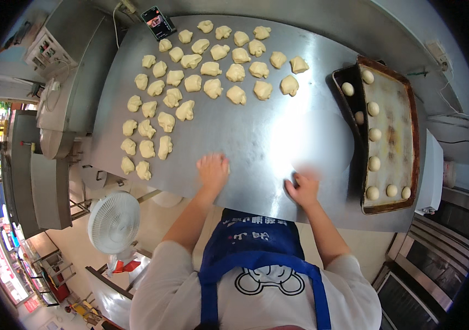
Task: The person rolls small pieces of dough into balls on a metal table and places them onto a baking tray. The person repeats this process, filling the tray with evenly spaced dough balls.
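Many pale dough pieces (211,69) lie in rough rows on the left and far parts of the stainless steel table (234,123). Near the front edge, my left hand (213,171) is palm down on the table, covering a dough piece that barely shows at its right side. Farther right, my right hand (305,187) is over the tabletop, blurred, its thumb apart from the curled fingers; whether something is under it cannot be told. Smooth round dough balls (374,134) sit on a lined baking tray (415,136) at the right, beyond my right hand.
A second dark tray (343,74) with dough balls lies partly under the first. A phone (158,22) stands on a holder at the far left corner. A white fan (114,222) is beside the table at the left. The front edge runs close to my apron (255,239).
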Demonstrator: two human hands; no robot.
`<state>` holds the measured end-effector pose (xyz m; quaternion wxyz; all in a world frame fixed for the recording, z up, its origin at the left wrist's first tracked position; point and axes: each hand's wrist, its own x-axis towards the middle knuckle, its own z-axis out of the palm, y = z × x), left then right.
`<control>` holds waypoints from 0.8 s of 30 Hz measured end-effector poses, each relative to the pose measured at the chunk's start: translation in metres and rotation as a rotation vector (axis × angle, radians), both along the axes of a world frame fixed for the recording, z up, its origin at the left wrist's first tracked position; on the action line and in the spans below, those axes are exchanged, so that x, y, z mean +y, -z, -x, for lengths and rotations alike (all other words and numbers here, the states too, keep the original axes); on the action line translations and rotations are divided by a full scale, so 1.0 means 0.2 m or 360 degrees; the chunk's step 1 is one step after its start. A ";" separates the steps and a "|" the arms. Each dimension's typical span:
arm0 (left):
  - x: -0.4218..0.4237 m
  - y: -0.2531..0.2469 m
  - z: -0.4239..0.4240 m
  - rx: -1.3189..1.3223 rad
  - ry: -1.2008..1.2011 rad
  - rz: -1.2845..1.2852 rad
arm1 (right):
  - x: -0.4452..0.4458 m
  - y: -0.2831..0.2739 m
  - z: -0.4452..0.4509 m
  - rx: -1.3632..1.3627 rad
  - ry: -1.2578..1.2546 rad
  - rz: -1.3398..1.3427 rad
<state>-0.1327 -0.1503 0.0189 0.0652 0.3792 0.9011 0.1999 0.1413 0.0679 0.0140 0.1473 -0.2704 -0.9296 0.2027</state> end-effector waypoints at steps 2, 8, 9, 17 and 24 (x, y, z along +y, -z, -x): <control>0.27 -0.05 0.11 0.0236 -0.0032 -0.0234 | 0.10 0.06 0.30 0.0013 0.0119 -0.0111; 0.11 0.08 0.43 0.0184 0.0360 -0.0187 | 0.62 -0.17 0.34 -0.0556 -0.0195 -0.0183; 0.02 0.11 0.35 0.0139 0.0310 -0.0249 | 0.60 -0.12 0.23 -0.0165 -0.0143 -0.0207; 0.32 -0.02 0.11 0.0375 0.0100 -0.0448 | 0.34 0.14 0.58 -0.0179 -0.0138 -0.0196; -0.07 0.17 0.29 0.0029 0.0377 -0.0370 | 0.54 -0.11 0.34 -0.0099 -0.0221 -0.0083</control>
